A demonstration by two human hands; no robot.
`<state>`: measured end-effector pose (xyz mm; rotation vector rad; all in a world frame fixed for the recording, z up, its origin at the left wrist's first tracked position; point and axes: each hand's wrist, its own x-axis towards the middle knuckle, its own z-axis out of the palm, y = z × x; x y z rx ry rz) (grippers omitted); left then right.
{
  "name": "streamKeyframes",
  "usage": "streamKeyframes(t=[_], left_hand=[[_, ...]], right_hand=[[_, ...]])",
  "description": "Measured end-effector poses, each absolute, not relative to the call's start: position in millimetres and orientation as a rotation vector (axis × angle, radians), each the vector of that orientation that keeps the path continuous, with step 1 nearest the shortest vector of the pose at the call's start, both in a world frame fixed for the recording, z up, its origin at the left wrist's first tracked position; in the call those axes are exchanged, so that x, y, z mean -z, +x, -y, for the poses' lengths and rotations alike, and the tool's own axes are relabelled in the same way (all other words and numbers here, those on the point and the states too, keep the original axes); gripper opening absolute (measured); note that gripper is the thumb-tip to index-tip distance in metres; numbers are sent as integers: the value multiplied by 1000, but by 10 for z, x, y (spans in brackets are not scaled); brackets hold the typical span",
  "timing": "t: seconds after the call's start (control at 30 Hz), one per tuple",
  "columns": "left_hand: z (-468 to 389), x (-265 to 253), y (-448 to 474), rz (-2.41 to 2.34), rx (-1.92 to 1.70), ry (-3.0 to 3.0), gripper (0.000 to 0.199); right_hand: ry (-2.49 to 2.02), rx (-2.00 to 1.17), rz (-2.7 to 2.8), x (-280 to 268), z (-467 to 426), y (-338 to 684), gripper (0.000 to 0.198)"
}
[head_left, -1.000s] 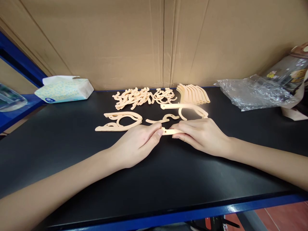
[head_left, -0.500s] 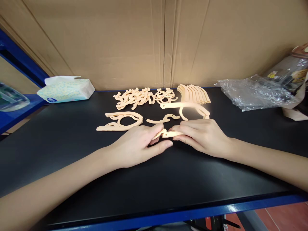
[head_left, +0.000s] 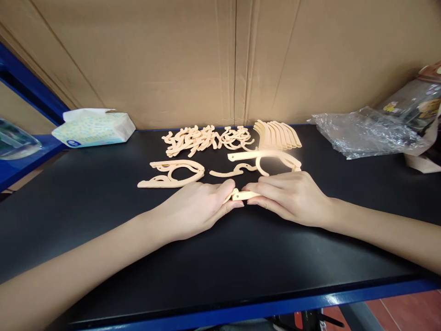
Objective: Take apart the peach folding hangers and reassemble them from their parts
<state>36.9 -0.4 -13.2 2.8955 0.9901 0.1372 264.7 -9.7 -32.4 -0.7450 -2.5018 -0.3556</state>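
Observation:
My right hand is closed around a peach-coloured folding clothes hanger. One long arm and the curved hook of the hanger show beyond my knuckles, and another arm's end sticks out toward the left between my fingertips. My left hand pinches a small peach hanger arm piece, mostly hidden by the fingers. Its tip meets the holed end of the hanger arm in my right hand; whether the two are joined I cannot tell. Just beyond, a loose wavy hanger arm lies on the black table.
A folded hanger lies left of the loose piece. Along the cardboard wall sit piles of short arms, hooks and long curved arms. A tissue pack stands left, clear plastic bags right.
My left thumb and fingers have closed in on the small piece, now pressed against the hanger end. The hanger in my right hand has tilted slightly, its far arm end dropping a little.

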Motion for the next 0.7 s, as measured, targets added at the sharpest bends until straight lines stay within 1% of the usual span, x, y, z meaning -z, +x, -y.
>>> streamKeyframes(t=[0.2, 0.37, 0.5, 0.7], left_hand=[[0, 147, 379, -984, -30, 3123, 25], [-20, 190, 353, -903, -116, 3318, 27], [-31, 215, 337, -863, -196, 3405, 29], [-48, 213, 337, -832, -246, 3319, 27]], right_hand=[[-708, 399, 2517, 322, 99, 2652, 33], [-689, 426, 2563, 318, 97, 2657, 34], [-717, 350, 2577, 321, 106, 2656, 34], [-718, 315, 2581, 309, 104, 2646, 32]])
